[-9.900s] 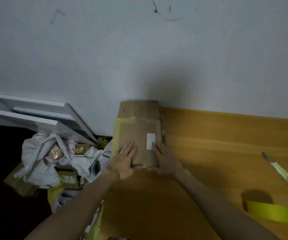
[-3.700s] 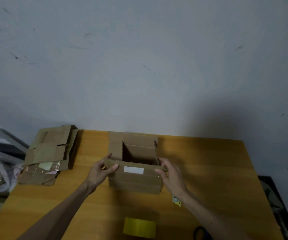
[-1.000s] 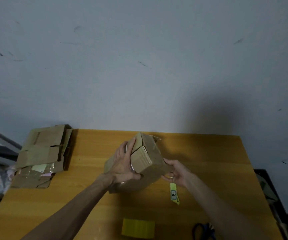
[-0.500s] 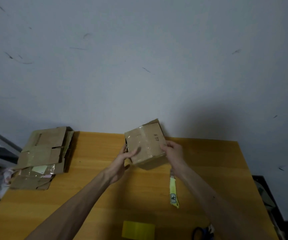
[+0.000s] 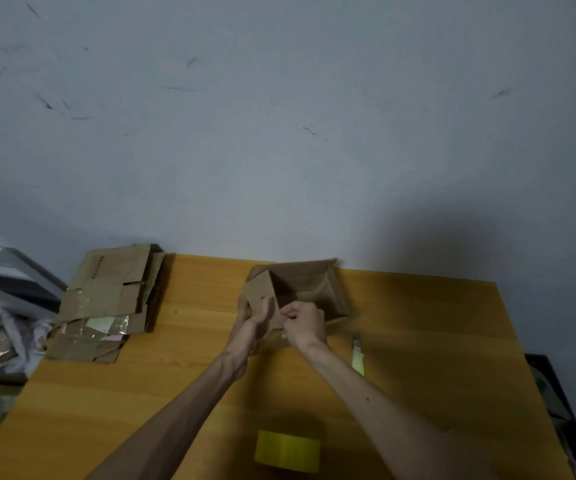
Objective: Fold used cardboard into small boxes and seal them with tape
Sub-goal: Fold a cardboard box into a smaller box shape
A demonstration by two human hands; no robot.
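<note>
head-worn view, angled down, table (image 5: 418, 341) close

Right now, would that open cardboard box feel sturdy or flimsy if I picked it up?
Probably light: the cardboard box looks empty inside. Likely flimsy, since its top flaps hang loose. Unlikely to slip: left hand and right hand grip its near flap.

A scuffed grey-white wall (image 5: 279, 133) rises behind the orange wooden surface (image 5: 435, 341); dim light casts a dark shadow (image 5: 435, 237) across its right side.
</note>
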